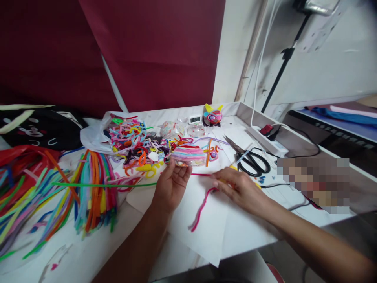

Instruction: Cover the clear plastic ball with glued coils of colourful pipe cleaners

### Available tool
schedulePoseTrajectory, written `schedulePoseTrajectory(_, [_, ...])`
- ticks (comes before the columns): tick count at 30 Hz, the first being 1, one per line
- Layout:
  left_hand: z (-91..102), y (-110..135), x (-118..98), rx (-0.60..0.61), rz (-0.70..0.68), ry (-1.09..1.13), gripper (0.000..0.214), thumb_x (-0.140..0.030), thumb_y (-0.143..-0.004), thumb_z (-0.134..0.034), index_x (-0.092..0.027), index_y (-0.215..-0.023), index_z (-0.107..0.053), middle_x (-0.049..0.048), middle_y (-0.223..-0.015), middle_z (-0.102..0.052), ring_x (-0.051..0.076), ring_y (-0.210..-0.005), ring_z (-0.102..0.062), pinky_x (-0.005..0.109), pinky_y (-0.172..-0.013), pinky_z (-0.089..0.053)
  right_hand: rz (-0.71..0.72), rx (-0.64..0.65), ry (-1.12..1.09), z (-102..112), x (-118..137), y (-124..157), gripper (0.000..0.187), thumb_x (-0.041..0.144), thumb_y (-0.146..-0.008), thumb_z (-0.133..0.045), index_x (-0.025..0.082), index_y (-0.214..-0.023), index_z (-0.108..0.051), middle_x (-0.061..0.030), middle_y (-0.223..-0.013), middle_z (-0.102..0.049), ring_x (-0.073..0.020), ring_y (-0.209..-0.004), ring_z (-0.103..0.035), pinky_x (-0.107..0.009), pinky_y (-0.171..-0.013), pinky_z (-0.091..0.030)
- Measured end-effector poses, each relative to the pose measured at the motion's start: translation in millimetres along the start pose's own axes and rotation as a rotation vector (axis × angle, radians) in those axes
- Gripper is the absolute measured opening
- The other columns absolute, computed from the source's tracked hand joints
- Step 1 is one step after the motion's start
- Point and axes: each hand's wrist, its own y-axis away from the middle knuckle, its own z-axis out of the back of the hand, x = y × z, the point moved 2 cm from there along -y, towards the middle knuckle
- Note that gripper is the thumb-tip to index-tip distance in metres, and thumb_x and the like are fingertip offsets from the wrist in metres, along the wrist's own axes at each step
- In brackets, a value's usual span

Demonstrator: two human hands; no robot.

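My left hand (174, 184) is closed around the lower side of a clear plastic container (193, 161), with pink, white, blue and purple pipe cleaners (188, 152) laid in stripes across it. To the right, my right hand (238, 186) has its fingers pinched on a dark pink pipe cleaner (203, 205). One length hangs down over the white paper, and a straight pink length points left towards the container. Under the right hand a yellow object (232, 168) shows in part, beside a black cord; its kind is hidden.
Black-handled scissors (250, 159) lie behind my right hand, near a power strip (269, 141). Bundled pipe cleaners (96, 192) and a bag of cut pieces (126, 131) fill the left. A decorated figure (213, 117) and small timer (194, 119) stand at the back.
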Motion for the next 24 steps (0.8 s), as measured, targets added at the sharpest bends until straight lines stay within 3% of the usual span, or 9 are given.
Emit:
schedulePoseTrajectory(3, [-4.7,3.0,-3.2,-0.010,0.004,0.042,0.034,-0.017,-0.100,-0.038,-0.015,-0.081,-0.065,0.0019,-0.069,-0.074,0.012,-0.065,-0.072,0.025,-0.068,-0.059,0.038,-0.128,0.051,7.6,1.7,-12.6,0.026,0.035,-0.092,-0.055,0.024,-0.114,-0.062,-0.0093,-0.107,-0.070,-0.0230,-0.092,-0.067,-0.037,-0.082,-0.051])
schedulePoseTrajectory(6, [-9.3,7.1,-6.4,-0.044,0.013,0.078,0.037,-0.018,-0.101,-0.038,-0.015,-0.076,-0.065,0.0010,-0.064,-0.071,0.009,-0.060,-0.070,0.021,-0.065,-0.058,0.076,-0.195,0.083,7.9,-0.3,-25.5,0.043,0.035,-0.087,-0.061,0.024,-0.128,-0.052,-0.0119,-0.119,-0.064,-0.0247,-0.099,-0.066,-0.039,-0.084,-0.052])
schedulePoseTrajectory(11, [-12.6,12.3,-8.3,-0.066,0.040,0.108,0.041,-0.021,-0.102,-0.035,-0.014,-0.073,-0.064,0.0018,-0.058,-0.069,0.010,-0.057,-0.068,0.021,-0.060,-0.057,0.100,-0.197,0.107,-1.9,-2.6,-39.2,0.068,0.039,-0.082,-0.067,0.020,-0.141,-0.038,-0.0158,-0.129,-0.060,-0.0261,-0.098,-0.067,-0.040,-0.082,-0.054])
schedulePoseTrajectory(14, [-13.5,14.0,-5.9,-0.057,0.050,0.130,0.041,-0.021,-0.102,-0.034,-0.014,-0.076,-0.065,0.0017,-0.061,-0.070,0.010,-0.056,-0.068,0.020,-0.058,-0.057,0.095,-0.178,0.218,-5.7,3.0,-42.0,0.072,0.037,-0.086,-0.060,0.013,-0.146,-0.030,-0.0216,-0.137,-0.056,-0.0296,-0.102,-0.066,-0.043,-0.084,-0.052])
schedulePoseTrajectory(17, [-14.3,15.5,-0.3,-0.063,0.088,0.139,0.041,-0.021,-0.102,-0.034,-0.013,-0.076,-0.065,0.0024,-0.062,-0.071,0.010,-0.055,-0.067,0.020,-0.057,-0.056,0.012,-0.112,0.375,-8.1,7.3,-42.5,0.071,0.021,-0.085,-0.049,0.003,-0.149,-0.022,-0.0234,-0.121,-0.066,-0.0325,-0.097,-0.069,-0.042,-0.077,-0.053])
schedulePoseTrajectory(19, [-14.8,16.8,4.0,-0.072,0.126,0.133,0.043,-0.023,-0.102,-0.034,-0.013,-0.074,-0.065,0.0028,-0.060,-0.070,0.011,-0.056,-0.068,0.020,-0.057,-0.056,-0.050,-0.082,0.464,-9.2,6.6,-42.0,0.073,0.015,-0.081,-0.045,0.000,-0.149,-0.021,-0.0200,-0.103,-0.073,-0.0321,-0.086,-0.071,-0.040,-0.071,-0.052])
schedulePoseTrajectory(24, [-16.3,23.5,13.1,-0.029,0.157,0.048,0.050,-0.035,-0.102,-0.031,-0.012,-0.078,-0.068,0.0062,-0.064,-0.073,0.016,-0.063,-0.072,0.028,-0.061,-0.060,-0.095,-0.180,0.594,-10.2,-4.0,-39.3,0.072,0.015,-0.078,-0.045,-0.001,-0.146,-0.026,-0.0154,-0.086,-0.075,-0.0281,-0.072,-0.071,-0.033,-0.062,-0.049])
